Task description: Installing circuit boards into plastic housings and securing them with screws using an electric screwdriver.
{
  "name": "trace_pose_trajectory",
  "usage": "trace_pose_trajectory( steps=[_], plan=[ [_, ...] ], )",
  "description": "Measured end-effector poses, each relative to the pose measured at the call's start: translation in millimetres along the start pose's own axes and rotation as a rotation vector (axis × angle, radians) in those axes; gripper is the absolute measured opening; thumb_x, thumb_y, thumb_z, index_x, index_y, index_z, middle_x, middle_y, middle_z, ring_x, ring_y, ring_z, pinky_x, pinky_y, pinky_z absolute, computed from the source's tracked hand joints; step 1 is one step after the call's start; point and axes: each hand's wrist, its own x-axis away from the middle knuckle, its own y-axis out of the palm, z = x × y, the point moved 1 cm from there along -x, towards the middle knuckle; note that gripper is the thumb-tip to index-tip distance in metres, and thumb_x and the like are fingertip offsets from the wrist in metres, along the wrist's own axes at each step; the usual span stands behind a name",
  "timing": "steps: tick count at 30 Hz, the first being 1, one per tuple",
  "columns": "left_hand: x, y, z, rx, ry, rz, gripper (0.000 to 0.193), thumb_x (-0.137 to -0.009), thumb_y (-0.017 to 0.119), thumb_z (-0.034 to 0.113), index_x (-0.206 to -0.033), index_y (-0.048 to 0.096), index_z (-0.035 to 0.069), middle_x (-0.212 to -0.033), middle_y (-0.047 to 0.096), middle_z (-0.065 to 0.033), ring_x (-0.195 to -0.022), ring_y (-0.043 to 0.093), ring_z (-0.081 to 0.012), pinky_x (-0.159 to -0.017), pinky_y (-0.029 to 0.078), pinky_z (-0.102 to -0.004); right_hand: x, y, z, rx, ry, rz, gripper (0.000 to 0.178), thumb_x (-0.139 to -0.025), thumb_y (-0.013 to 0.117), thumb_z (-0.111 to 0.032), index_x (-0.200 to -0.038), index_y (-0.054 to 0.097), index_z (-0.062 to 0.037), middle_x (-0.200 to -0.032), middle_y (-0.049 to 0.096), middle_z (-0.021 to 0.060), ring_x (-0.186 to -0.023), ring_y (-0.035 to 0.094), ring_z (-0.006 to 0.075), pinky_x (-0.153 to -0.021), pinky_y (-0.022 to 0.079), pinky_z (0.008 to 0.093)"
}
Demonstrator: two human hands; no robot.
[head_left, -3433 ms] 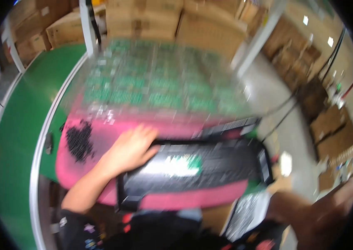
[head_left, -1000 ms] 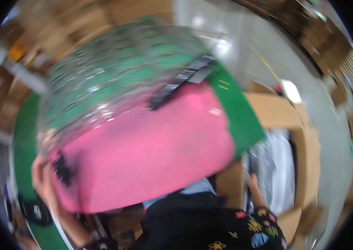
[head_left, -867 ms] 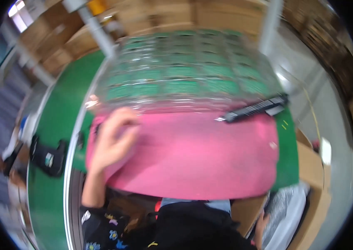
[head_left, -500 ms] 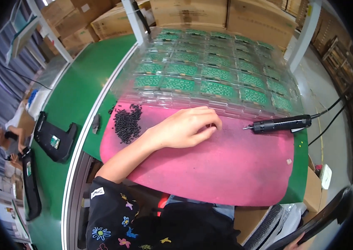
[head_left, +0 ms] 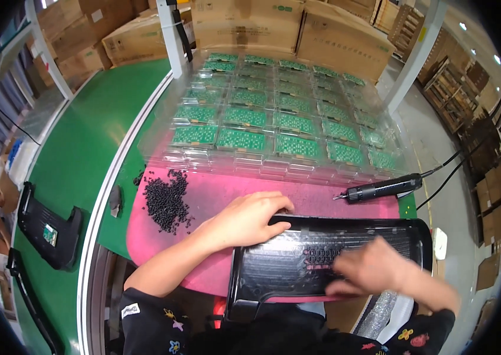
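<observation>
A black plastic housing (head_left: 286, 260), a long curved shell with a grid of small openings near its middle, lies on the pink mat (head_left: 215, 204) in front of me. My left hand (head_left: 250, 220) pinches its far left rim, thumb inside and fingers past the edge. Over the grid is my right hand (head_left: 371, 267), smeared by motion; whether its fingers hold anything is hidden. To the left of my left hand lies a pile of small black screws (head_left: 166, 201). A black electric screwdriver (head_left: 380, 188) rests beyond the housing at the right, its tip pointing left.
Stacked clear trays (head_left: 244, 160) of green circuit boards (head_left: 241, 139) stand at the mat's far side. On the green conveyor belt (head_left: 105, 106) at left sits another black housing (head_left: 55, 228) with a board. Cardboard boxes (head_left: 250, 26) form the back, and a co-worker is at far left.
The black housing has come from the lower right onto the mat. My right hand has come over it, and my left hand now grips its rim. The whole view has shifted.
</observation>
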Motion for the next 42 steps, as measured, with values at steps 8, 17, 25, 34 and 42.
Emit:
trace_pose_trajectory(
  steps=[8, 17, 25, 34, 42],
  plan=[
    [-1.3, 10.8, -1.9, -0.181, 0.059, 0.118, 0.016, -0.086, 0.067, 0.017, -0.091, 0.068, 0.002, -0.093, 0.067, -0.0122, -0.091, 0.066, -0.0344, -0.073, 0.054, -0.0476, -256.0, -66.9, 128.9, -0.018, 0.241, 0.640, 0.036, -0.094, 0.059, -0.021, -0.125, 0.050, -0.0057, -0.119, 0.056, 0.0186, -0.114, 0.056, 0.0360, -0.096, 0.046, 0.0443],
    [-0.5, 12.8, -21.4, -0.213, 0.084, 0.325, 0.011, -0.082, 0.069, 0.016, -0.082, 0.068, 0.005, -0.084, 0.065, -0.0084, -0.082, 0.065, -0.0299, -0.068, 0.051, -0.0429, -425.5, -61.7, 181.8, -0.072, 0.589, 0.395, 0.056, -0.095, 0.051, -0.038, -0.145, 0.047, -0.0122, -0.161, 0.024, 0.0122, -0.149, 0.017, 0.0370, -0.118, 0.022, 0.0549],
    [0.7, 14.4, -17.2, -0.243, 0.041, 0.302, 0.013, -0.084, 0.069, 0.018, -0.084, 0.069, 0.005, -0.084, 0.065, -0.0083, -0.084, 0.064, -0.0295, -0.068, 0.046, -0.0432, -391.7, -65.7, 177.2, 0.150, 0.343, 0.589, 0.065, -0.096, 0.056, -0.028, -0.147, 0.032, 0.0052, -0.155, 0.032, 0.0168, -0.145, 0.025, 0.0353, -0.118, 0.021, 0.0528],
    [10.1, -43.9, 14.9, -0.480, 0.132, 0.955, 0.052, -0.080, 0.074, 0.007, -0.129, 0.056, 0.004, -0.122, 0.056, -0.0168, -0.113, 0.053, -0.0384, -0.095, 0.046, -0.0471, -158.7, -66.4, 75.8, 0.388, -0.059, 0.600, 0.056, -0.086, 0.059, -0.010, -0.137, 0.046, 0.0094, -0.144, 0.045, 0.0206, -0.138, 0.038, 0.0353, -0.114, 0.032, 0.0460],
    [12.7, -17.1, 33.6, 0.153, 0.119, 0.411, 0.036, -0.092, 0.061, -0.004, -0.127, 0.056, 0.001, -0.097, 0.070, -0.0186, -0.087, 0.073, -0.0283, -0.075, 0.056, -0.0360, -43.2, -16.9, 12.5, 0.484, -0.002, 0.679, 0.044, -0.078, 0.065, -0.014, -0.120, 0.065, -0.0001, -0.134, 0.057, 0.0095, -0.124, 0.053, 0.0223, -0.101, 0.044, 0.0376]
  ],
)
